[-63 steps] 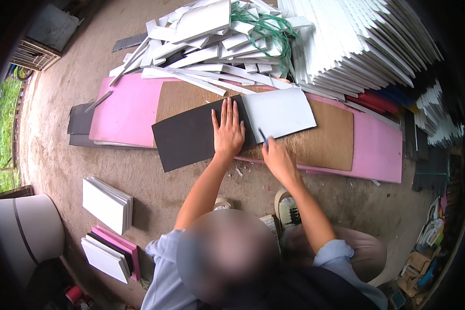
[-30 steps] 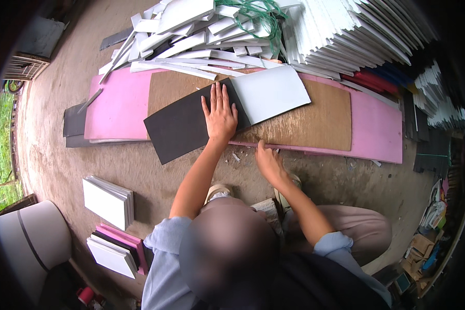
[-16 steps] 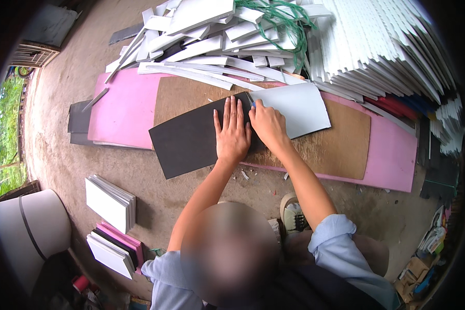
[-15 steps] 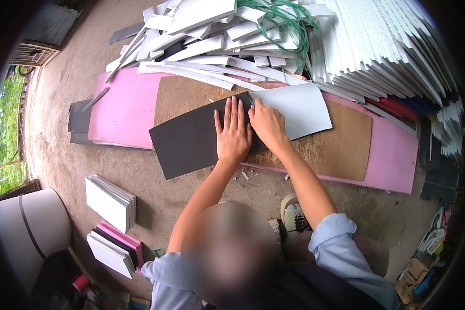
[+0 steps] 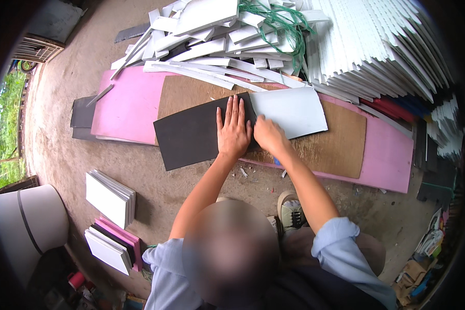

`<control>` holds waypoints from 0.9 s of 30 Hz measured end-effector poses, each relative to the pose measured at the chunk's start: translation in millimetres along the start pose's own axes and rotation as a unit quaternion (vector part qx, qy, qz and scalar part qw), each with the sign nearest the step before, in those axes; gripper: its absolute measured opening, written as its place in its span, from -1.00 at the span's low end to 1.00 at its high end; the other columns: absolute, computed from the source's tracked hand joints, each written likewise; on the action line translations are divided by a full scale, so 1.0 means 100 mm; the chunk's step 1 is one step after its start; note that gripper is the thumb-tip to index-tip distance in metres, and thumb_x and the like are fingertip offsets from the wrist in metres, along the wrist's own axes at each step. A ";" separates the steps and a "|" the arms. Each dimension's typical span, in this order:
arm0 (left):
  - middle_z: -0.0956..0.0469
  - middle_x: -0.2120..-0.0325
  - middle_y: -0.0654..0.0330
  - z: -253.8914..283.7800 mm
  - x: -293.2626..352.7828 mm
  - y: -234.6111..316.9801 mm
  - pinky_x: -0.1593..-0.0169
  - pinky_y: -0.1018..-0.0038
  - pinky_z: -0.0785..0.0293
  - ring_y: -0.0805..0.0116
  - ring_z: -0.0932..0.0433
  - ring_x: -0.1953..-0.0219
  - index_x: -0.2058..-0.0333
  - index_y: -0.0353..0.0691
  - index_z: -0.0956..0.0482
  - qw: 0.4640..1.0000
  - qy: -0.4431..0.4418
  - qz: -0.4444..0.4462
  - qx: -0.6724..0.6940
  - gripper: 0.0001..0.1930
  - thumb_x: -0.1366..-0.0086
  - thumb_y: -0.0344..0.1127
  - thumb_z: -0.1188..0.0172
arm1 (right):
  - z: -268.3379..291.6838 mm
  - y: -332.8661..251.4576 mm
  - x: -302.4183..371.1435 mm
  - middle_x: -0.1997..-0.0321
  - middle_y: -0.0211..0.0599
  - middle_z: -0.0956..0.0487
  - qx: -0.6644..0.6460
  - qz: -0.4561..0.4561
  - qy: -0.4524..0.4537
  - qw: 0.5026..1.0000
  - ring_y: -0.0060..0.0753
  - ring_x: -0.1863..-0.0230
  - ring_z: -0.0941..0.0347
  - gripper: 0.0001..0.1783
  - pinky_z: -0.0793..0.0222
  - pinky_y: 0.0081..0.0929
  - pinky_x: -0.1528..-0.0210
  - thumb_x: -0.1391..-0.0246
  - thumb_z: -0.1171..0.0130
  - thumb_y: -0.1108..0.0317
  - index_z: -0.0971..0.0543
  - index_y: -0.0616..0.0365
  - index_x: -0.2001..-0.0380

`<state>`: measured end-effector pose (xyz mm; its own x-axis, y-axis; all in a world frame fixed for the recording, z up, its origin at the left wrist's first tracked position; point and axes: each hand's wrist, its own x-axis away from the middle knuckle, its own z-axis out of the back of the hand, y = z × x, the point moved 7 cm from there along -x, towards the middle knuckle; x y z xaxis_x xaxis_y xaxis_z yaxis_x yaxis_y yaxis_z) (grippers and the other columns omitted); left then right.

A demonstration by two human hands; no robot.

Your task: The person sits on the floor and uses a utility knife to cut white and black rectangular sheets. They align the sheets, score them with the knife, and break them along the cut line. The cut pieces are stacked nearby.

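A dark grey rectangular sheet (image 5: 188,132) lies slanted on a worn brown board (image 5: 341,137). Against its right end is a white sheet (image 5: 294,111) with a thin dark lower edge; whether one overlaps the other I cannot tell. My left hand (image 5: 234,132) presses flat on the dark sheet near that seam, fingers stretched out. Just right of it, my right hand (image 5: 269,135) is closed at the seam, slightly blurred. What it grips is hidden; a small blue bit (image 5: 277,161) shows below the wrist.
Pink sheets (image 5: 126,111) lie under the board. Behind are heaped white offcuts (image 5: 206,50) with green twine (image 5: 289,33) and a tall stack of white sheets (image 5: 367,46). Smaller white stacks (image 5: 108,199) stand on the floor at left, near a big white roll (image 5: 46,217).
My right hand has slid toward me along the seam between the dark and white sheets. The left hand keeps pressing on the dark sheet. The whole view has shifted slightly.
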<state>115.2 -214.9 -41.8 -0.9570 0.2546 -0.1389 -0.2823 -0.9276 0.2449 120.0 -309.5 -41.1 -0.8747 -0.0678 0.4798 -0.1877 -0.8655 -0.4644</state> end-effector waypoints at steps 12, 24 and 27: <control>0.14 -0.23 0.17 -0.08 0.05 0.08 -0.25 0.14 0.34 0.33 0.22 -0.28 -0.19 -0.24 0.09 0.996 -0.007 -0.065 -0.063 -0.41 -0.23 -0.13 0.25 | -0.61 0.46 0.91 0.49 0.28 -0.47 0.020 -0.021 -0.004 1.000 0.21 0.37 -0.45 -0.69 -0.38 -0.05 0.34 0.05 0.17 0.45 -0.29 0.48 0.24; 0.02 -0.19 0.10 0.03 0.28 -0.05 -0.25 0.15 0.28 0.26 0.13 -0.26 -0.16 -0.23 -0.02 0.995 -0.006 -0.096 0.022 -0.36 -0.19 -0.01 0.11 | 0.33 0.45 0.63 0.61 0.10 -0.46 -0.012 -0.020 0.143 0.989 0.14 0.46 -0.42 -0.67 -0.30 -0.03 0.39 -0.10 0.20 0.19 -0.38 0.28 0.40; 0.05 -0.20 0.12 0.14 0.43 0.06 -0.24 0.07 0.32 0.27 0.15 -0.26 -0.17 -0.14 -0.01 0.993 -0.047 -0.077 0.072 -0.22 -0.06 0.13 -0.03 | 0.49 0.36 0.07 0.24 0.12 -0.40 0.063 0.100 0.239 0.964 0.09 0.18 -0.27 -0.66 -0.18 -0.13 0.12 0.02 -0.03 0.24 -0.39 0.37 0.34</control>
<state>72.0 -205.4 -32.8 -0.9021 0.4208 -0.0959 -0.4252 -0.8286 0.3642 129.2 -365.6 -17.9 -0.9993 -0.0298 -0.0230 0.0366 -0.9146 -0.4028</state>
